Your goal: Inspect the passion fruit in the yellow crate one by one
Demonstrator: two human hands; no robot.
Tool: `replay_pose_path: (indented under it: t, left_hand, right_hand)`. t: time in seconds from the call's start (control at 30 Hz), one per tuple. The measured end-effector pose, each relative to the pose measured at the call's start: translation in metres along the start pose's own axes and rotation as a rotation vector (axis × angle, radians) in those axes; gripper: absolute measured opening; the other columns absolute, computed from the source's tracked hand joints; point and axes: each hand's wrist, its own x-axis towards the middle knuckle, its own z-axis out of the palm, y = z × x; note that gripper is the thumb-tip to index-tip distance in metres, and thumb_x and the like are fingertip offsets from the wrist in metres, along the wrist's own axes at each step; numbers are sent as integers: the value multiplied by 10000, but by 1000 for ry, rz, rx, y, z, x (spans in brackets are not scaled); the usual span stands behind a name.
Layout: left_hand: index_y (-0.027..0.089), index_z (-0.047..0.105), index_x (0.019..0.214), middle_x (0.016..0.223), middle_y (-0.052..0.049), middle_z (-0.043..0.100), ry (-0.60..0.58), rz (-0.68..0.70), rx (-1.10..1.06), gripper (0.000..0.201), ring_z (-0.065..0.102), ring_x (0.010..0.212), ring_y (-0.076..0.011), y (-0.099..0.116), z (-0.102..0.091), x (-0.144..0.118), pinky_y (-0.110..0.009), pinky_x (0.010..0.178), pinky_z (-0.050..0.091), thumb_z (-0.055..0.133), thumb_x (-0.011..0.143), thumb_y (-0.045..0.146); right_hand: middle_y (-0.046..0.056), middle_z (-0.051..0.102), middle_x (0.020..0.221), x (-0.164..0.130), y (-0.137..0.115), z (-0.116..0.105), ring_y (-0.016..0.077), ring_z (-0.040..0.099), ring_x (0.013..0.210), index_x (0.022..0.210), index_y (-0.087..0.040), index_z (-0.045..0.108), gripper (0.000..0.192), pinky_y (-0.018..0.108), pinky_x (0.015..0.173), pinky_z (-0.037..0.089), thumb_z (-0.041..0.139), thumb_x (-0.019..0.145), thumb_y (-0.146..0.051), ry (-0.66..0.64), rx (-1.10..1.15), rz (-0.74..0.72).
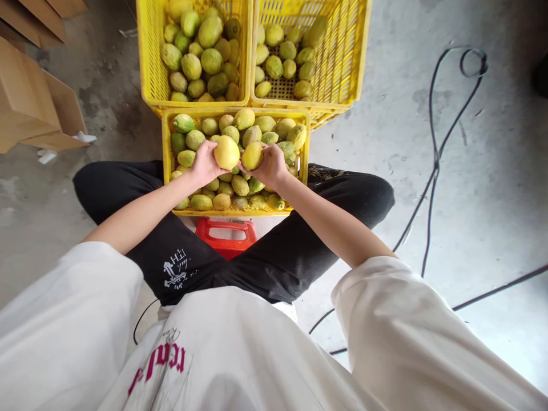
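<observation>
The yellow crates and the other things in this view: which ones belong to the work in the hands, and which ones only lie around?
In the work:
- left hand holding a pale yellow fruit
- right hand holding a second yellow fruit
- near crate of fruit below them

Lying about:
- two far crates
- cardboard boxes
- black cables
- red stool
</observation>
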Motion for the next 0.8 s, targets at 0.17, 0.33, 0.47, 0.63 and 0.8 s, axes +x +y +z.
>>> replay_pose_path:
  t: [0.17,0.33,0.47,0.63,0.8]
  left_hand:
    - [256,704,1483,1331,-107,903,-5,14,-52,431,894,1414,-372,-8,-4,4,-435,1010,728,734,1191,572]
    - [267,706,1403,1274,-65,895,36,33,-40,355,856,1505,-347,-7,-5,0,-457,1205,723,828,1178,514]
    - [238,719,1368,1337,-103,890,72,22,-43,335,825,1573,-377,-4,-2,-1,-532,1304,722,797,1192,511]
    - [244,743,1410,1338,-126,928,63,1,-61,327,854,1571,-437,-2,0,-3,-610,1317,728,641,1238,504]
    - [201,747,1403,1343,-160,955,16,-13,-117,343,859,1545,-418,2,-1,-6,-580,1315,734,512,1247,397]
  right_hand:
    - [15,770,980,-6,-7,-2,294,805,1197,1169,-348,489,202,456,1155,713,583,1308,-460,-26,-302,12]
    - [12,757,1030,0,0,-2,283,847,1140,1194,-338,528,180,421,1061,769,658,1283,-427,-35,-138,6]
    - [31,784,1046,8,7,-4,300,873,1136,1214,-334,600,146,409,916,826,731,1238,-395,3,-7,13]
    - [8,790,1018,10,6,-9,321,872,1090,1232,-397,655,422,401,792,823,1021,1063,-524,-17,-46,14]
    - [-21,756,990,9,5,-7,269,856,1022,1174,-377,624,345,343,789,794,961,1147,-448,30,25,-2]
